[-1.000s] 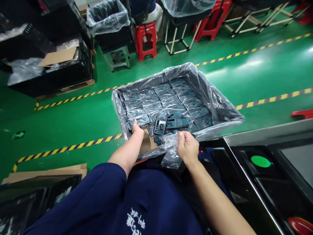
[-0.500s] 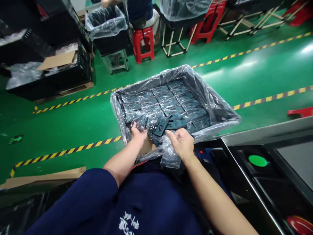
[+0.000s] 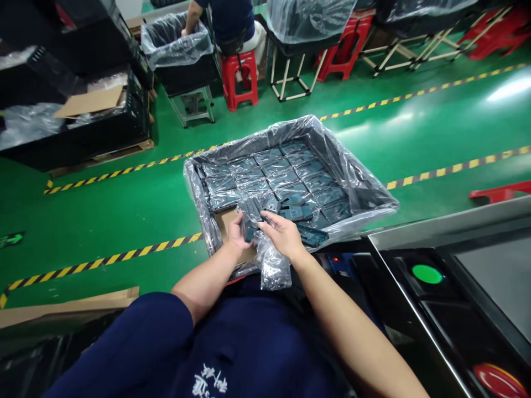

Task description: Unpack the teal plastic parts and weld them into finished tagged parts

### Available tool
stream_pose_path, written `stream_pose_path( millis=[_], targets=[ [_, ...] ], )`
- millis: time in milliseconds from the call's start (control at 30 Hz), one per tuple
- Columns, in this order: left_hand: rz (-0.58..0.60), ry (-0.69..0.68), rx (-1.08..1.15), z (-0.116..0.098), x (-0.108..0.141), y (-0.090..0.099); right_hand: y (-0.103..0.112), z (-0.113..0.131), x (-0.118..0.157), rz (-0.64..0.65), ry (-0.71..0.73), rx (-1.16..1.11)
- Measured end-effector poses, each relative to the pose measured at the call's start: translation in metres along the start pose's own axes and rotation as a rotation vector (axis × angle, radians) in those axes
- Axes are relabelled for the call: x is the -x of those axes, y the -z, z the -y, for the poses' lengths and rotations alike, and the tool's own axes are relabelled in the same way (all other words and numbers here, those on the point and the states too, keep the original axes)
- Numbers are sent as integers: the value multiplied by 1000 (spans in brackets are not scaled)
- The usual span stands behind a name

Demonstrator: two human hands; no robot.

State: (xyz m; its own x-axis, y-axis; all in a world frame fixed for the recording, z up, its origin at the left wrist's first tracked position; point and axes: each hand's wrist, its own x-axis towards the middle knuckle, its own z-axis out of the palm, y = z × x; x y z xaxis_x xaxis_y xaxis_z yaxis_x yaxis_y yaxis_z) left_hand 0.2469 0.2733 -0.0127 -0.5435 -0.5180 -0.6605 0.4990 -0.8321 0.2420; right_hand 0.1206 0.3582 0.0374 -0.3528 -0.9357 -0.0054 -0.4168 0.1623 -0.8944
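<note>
Film-wrapped dark plastic parts sit between both hands, raised over the near-left portion of a plastic-lined black tray; left hand has closed on their left side, thumb up along the edge, fingers mostly hidden underneath; right hand reaches in from the other side, fingertips at the right edge of the parts; cannot tell if it pinches the parts, the film or both; crumpled clear plastic bag hangs just below the right hand, over the tray's near rim; loose dark plastic pieces lie overlapped just beyond the right hand, on top of the packed ones; one separate dark piece lies by the near rim, right of that hand; wrapped parts in rows fill the far and right portions of the tray; brown cardboard shows at near left, partly behind the left hand.

Around: green floor with yellow-and-black tape; co-worker on a red stool, one arm over a lined black bin; machine panel at right, green button, red button.
</note>
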Motion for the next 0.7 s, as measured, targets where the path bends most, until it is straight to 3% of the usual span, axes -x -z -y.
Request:
stream_pose_path(
  millis=[133, 433, 567, 700],
  targets=[
    [-12, 79, -84, 0, -6, 8, -1, 0, 6, 12, 134, 84],
    [-8, 144, -87, 14, -15, 21, -5, 9, 14, 28, 268, 669],
    [-5, 172, -43, 16, -17, 23, -10, 2, 16, 4, 271, 669],
    [-23, 210, -25, 13, -12, 19, -8, -4, 16, 10, 312, 530]
  ],
)
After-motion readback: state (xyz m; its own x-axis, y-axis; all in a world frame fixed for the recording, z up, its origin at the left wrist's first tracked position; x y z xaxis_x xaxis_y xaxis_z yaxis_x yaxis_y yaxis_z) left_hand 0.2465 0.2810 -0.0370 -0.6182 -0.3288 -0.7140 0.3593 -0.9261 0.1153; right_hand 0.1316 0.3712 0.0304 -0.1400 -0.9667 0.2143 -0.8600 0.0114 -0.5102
